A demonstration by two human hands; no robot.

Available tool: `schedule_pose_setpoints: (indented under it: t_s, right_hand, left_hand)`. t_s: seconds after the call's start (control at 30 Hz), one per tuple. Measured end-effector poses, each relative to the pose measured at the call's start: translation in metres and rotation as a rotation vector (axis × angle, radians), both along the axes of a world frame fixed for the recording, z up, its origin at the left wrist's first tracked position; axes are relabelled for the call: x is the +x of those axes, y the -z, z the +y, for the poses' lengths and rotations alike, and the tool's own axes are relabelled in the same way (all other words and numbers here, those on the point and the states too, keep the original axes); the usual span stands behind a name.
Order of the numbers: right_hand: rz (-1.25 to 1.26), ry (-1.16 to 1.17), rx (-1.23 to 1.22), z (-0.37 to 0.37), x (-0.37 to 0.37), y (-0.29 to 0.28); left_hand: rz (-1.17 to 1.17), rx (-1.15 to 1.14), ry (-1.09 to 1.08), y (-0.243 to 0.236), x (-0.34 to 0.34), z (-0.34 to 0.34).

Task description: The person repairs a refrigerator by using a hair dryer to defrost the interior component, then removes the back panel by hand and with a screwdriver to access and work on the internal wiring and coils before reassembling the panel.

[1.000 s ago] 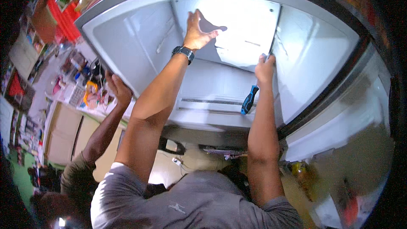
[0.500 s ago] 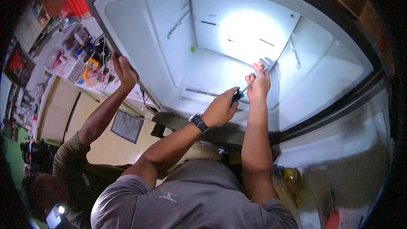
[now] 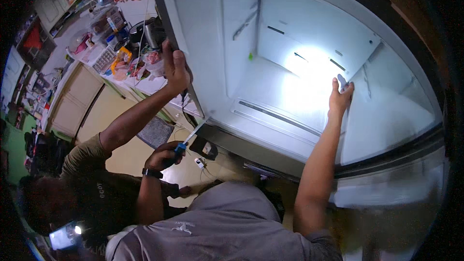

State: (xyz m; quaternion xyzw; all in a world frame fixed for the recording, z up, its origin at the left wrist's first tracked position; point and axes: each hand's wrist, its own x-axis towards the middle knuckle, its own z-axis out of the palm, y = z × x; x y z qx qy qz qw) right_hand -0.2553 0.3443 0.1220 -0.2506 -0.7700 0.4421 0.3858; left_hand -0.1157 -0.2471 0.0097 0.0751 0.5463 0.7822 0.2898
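My left hand (image 3: 164, 157), with a dark watch on its wrist, is closed round the blue-and-black handle of a screwdriver (image 3: 180, 148). The shaft slants up beside the front lower-left corner of an open white refrigerator compartment (image 3: 285, 111). My right hand (image 3: 340, 100) reaches deep inside, near the right end of the back panel (image 3: 309, 29). Its thumb and fingers stand apart, with nothing visible between them; a dark shadow falls just beyond the fingertips. Bright light glares on the panel and floor there.
At the left, another person's hand (image 3: 176, 70) rests against the compartment's outer edge. That person carries a lit phone (image 3: 65, 237) low at the left. Beyond stands a cluttered counter (image 3: 145, 84). A grey mat (image 3: 155, 133) and a dark box (image 3: 204, 149) lie on the floor.
My left hand has drawn the screwdriver out of the compartment, down and left. My right hand has shifted right, apart from the screwdriver. The view has swung, moving the surroundings rightward.
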Motion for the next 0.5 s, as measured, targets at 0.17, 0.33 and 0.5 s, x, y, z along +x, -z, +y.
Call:
schedule_pose_setpoints:
  t_s: [0.17, 0.33, 0.5]
  right_hand:
    - [0.062, 0.029, 0.11, 0.017, -0.027, 0.017]
    - [0.031, 0.056, 0.147, 0.023, -0.033, 0.026]
    - [-0.06, 0.031, 0.095, -0.001, -0.023, 0.011]
  left_hand:
    - [-0.12, 0.005, -0.192, 0.081, -0.001, -0.059]
    - [-0.071, -0.123, -0.301, 0.122, -0.021, -0.096]
    - [-0.131, -0.369, -0.336, 0.116, -0.063, -0.082]
